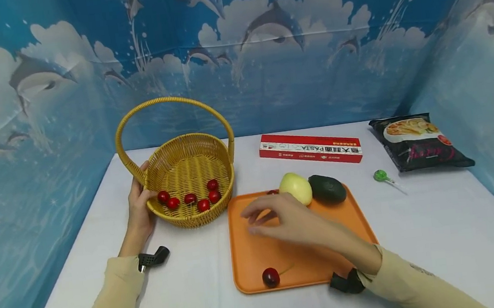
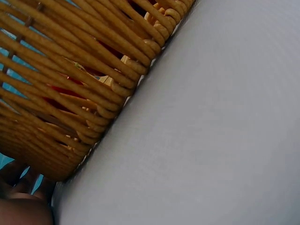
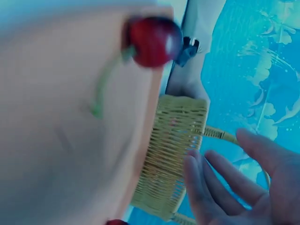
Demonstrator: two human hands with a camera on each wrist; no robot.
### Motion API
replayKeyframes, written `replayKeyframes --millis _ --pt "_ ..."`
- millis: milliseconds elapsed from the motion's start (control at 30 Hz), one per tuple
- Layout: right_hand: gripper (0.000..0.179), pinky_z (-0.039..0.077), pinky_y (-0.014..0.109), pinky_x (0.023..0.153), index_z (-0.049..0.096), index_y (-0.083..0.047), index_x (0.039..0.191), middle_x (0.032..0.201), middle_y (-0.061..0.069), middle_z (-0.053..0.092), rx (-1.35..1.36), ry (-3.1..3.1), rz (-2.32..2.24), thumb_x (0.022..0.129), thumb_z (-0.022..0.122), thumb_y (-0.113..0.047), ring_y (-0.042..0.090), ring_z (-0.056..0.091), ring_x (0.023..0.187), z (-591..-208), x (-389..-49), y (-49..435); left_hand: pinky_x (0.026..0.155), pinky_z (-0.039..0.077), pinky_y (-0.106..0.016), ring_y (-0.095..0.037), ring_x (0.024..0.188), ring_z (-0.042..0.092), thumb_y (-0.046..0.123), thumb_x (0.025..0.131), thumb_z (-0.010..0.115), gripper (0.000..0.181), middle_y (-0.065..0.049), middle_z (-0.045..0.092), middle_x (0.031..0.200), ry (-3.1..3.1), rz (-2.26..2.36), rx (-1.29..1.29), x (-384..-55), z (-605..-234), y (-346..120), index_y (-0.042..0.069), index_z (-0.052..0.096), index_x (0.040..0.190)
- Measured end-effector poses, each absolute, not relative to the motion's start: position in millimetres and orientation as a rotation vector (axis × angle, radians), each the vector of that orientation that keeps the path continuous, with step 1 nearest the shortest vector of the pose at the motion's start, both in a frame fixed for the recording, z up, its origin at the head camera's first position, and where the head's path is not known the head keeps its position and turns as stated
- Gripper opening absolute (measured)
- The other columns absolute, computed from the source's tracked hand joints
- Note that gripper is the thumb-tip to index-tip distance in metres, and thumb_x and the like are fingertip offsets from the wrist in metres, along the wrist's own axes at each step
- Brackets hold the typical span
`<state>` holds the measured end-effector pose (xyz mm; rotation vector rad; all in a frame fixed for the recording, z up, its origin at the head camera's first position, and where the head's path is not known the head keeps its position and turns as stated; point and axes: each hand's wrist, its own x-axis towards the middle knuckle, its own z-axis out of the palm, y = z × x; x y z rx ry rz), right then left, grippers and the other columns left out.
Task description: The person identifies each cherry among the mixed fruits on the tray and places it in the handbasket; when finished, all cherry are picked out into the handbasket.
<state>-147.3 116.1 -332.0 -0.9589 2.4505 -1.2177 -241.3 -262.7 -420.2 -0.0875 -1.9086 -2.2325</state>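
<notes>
My left hand (image 1: 140, 205) grips the left side of a yellow wicker basket (image 1: 197, 220), its thumb over the rim near the handle. Several red cherries (image 1: 203, 205) lie inside the basket. Above an orange tray (image 1: 247, 264) hovers my right hand (image 1: 287, 220), fingers loosely bent and nothing between them. One dark red cherry (image 1: 271, 277) with a green stem lies near the tray's front edge. Partly hidden behind the right hand is another cherry (image 1: 272, 192) at the tray's back. In the left wrist view, the basket's woven wall (image 2: 70, 93) fills the upper left.
A pale green, apple-like fruit (image 1: 296, 188) and a dark green avocado (image 1: 327, 189) sit on the tray's back part. Behind them lies a red pasta box (image 1: 309, 148). Further right are a green lollipop (image 1: 381, 176) and a black food packet (image 1: 422, 143). Dolphin-print curtains (image 1: 238, 74) surround the table.
</notes>
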Motion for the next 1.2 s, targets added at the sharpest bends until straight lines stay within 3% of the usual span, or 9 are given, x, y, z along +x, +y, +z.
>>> replayKeyframes --millis 267,567,1200 --pt "0.043 0.055 0.032 0.1 0.073 -0.024 0.128 0.122 -0.01 0.073 -0.881 2.271 -1.071 0.091 0.081 -0.043 0.011 0.068 0.111 -357.4 -126.5 135.5 0.11 0.038 -0.02 -0.023 0.148 0.036 -0.005 0.086 0.04 0.082 -0.002 0.034 0.169 -1.882 -2.23 -0.11 -243.0 -419.1 -263.5 0.022 0.039 0.163" --pt "0.041 0.053 0.028 0.099 0.075 -0.03 0.124 0.117 -0.014 0.072 -0.952 2.171 -1.059 0.086 0.087 -0.041 0.007 0.065 0.108 -369.4 -125.9 137.5 0.112 0.038 -0.021 -0.022 0.148 0.037 -0.008 0.088 0.039 0.081 -0.002 0.033 0.169 -1.848 -2.26 -0.128 -244.0 -416.2 -263.6 0.021 0.04 0.163" --pt "0.029 0.054 0.028 0.097 0.077 -0.033 0.118 0.112 -0.017 0.071 -0.949 2.169 -1.095 0.09 0.084 -0.033 0.005 0.065 0.103 -379.7 -126.5 137.1 0.113 0.038 -0.025 -0.024 0.148 0.038 -0.004 0.087 0.042 0.081 -0.001 0.037 0.167 -1.889 -2.227 -0.107 -243.6 -422.1 -264.2 0.023 0.04 0.163"
